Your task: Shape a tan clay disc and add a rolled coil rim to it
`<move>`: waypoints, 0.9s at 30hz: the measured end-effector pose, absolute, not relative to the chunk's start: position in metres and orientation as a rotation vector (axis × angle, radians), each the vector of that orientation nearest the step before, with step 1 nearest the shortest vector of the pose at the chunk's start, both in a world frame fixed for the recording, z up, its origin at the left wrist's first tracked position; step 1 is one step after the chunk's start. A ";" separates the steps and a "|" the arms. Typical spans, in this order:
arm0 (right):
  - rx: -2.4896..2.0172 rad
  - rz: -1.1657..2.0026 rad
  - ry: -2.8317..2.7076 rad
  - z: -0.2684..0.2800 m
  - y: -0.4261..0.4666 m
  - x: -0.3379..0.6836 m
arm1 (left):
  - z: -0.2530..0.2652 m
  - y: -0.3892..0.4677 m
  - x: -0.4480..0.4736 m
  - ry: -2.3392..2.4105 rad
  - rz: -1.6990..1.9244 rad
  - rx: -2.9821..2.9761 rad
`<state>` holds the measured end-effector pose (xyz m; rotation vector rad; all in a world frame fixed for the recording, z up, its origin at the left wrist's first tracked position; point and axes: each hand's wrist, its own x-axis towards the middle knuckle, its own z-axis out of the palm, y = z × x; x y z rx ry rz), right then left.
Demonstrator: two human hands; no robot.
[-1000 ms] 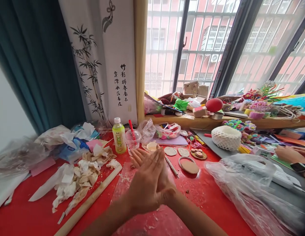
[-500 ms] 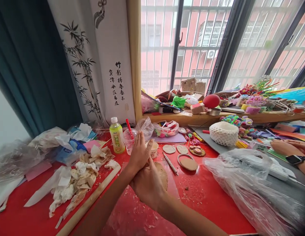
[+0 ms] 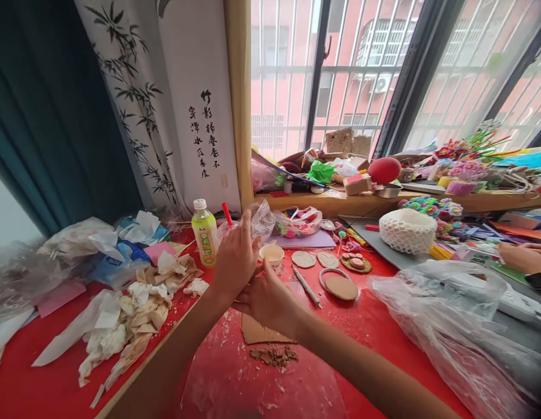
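Left hand (image 3: pixel 234 256) points up, fingers straight and pressed side by side; right hand (image 3: pixel 274 305) meets it, fingers partly bent and running behind the left. Clear mat (image 3: pixel 270 390) on the tabletop beneath. Brown clay slab (image 3: pixel 253 333) lies flat on the mat, just below the hands; its straight near edge is in view, covered by the hands half a second earlier. Clay crumbs (image 3: pixel 274 356), newly uncovered too, beside that edge. Slab's far part hidden; cannot tell whether anything sits between the palms.
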<state>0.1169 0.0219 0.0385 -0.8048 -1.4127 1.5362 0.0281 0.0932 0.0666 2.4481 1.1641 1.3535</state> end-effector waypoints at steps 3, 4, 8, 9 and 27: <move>-0.814 1.812 -1.276 0.042 0.030 0.126 | 0.065 0.088 0.006 0.945 0.889 2.208; -0.829 1.869 -1.244 0.042 0.032 0.129 | 0.063 0.085 0.000 0.883 0.757 2.167; -0.882 1.950 -1.213 0.041 0.036 0.140 | 0.047 0.083 -0.018 0.763 0.742 1.966; -0.896 1.934 -1.209 0.039 0.037 0.143 | 0.043 0.086 -0.020 0.759 0.807 1.906; -0.801 1.631 -1.084 0.024 0.050 0.142 | 0.030 0.074 -0.021 1.060 1.412 1.868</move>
